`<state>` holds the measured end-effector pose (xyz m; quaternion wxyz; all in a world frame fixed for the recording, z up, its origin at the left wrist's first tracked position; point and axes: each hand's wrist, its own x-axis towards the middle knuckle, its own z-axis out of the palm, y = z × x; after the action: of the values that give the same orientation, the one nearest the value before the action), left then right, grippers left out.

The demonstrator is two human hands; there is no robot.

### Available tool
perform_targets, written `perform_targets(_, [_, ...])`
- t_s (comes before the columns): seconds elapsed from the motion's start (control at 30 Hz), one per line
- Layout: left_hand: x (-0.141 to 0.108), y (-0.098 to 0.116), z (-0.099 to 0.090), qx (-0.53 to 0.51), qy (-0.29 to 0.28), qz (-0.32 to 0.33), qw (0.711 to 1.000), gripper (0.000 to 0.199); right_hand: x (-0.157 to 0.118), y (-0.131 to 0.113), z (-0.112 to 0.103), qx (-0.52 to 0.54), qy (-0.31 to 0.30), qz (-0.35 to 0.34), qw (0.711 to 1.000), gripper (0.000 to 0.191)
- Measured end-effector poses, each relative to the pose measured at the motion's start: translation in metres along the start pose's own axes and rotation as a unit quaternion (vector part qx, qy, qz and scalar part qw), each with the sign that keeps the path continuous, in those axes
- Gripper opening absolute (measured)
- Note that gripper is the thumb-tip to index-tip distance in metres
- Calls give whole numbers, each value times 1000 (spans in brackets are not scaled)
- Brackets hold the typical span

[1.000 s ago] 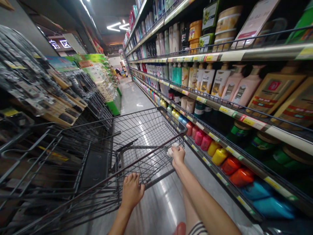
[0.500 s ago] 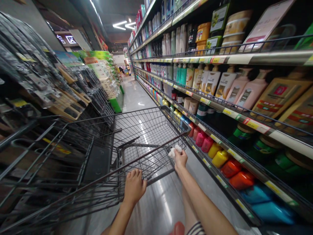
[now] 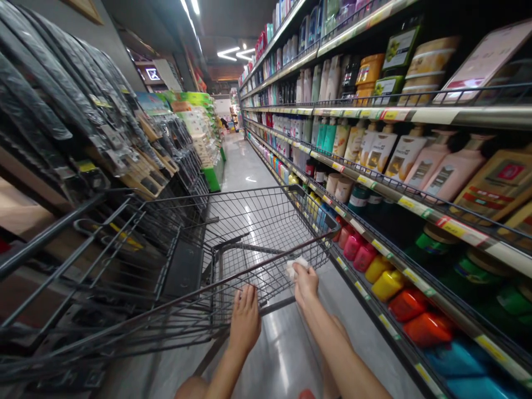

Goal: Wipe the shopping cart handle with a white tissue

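A dark wire shopping cart (image 3: 266, 255) stands slantwise in front of me, and I see its long side rail and mesh basket. My left hand (image 3: 246, 316) lies against the near mesh side, below the rail, with its fingers stretched upward and nothing visible in them. Farther right, my right hand (image 3: 306, 282) is closed on a crumpled white tissue (image 3: 297, 267), held by the near side of the cart close to its front corner. The tissue overlaps the mesh in view; whether it presses on the wire I cannot tell.
Shelves of bottles and jars line the right, with pump bottles (image 3: 376, 147) and coloured bottles (image 3: 388, 284) close to the cart. On the left hang plastic-wrapped goods (image 3: 62, 94). Grey shiny floor (image 3: 241, 158) runs down the aisle past stacked packs (image 3: 199, 133).
My left hand has shifted right along the cart side, its fingers straighter than before. My right hand still holds the tissue, now bunched lower over its fingertips. The view has turned slightly left.
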<state>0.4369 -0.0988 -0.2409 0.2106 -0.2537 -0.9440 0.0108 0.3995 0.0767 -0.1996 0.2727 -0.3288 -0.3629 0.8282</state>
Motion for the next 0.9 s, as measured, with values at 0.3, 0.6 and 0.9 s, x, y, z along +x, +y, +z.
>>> perform_targets(0.3, [-52, 4, 4, -64, 44, -45, 996, 72, -61, -12, 22, -15, -104, 49, 993, 25])
perform_targets(0.6, [-88, -71, -11, -52, 192, -295, 935, 45, -113, -4, 41, -193, -170, -190, 948, 21])
perform_targets(0.9, [-69, -95, -11, -82, 193, -325, 922, 45, -127, -8, 58, -276, -461, -448, 714, 51])
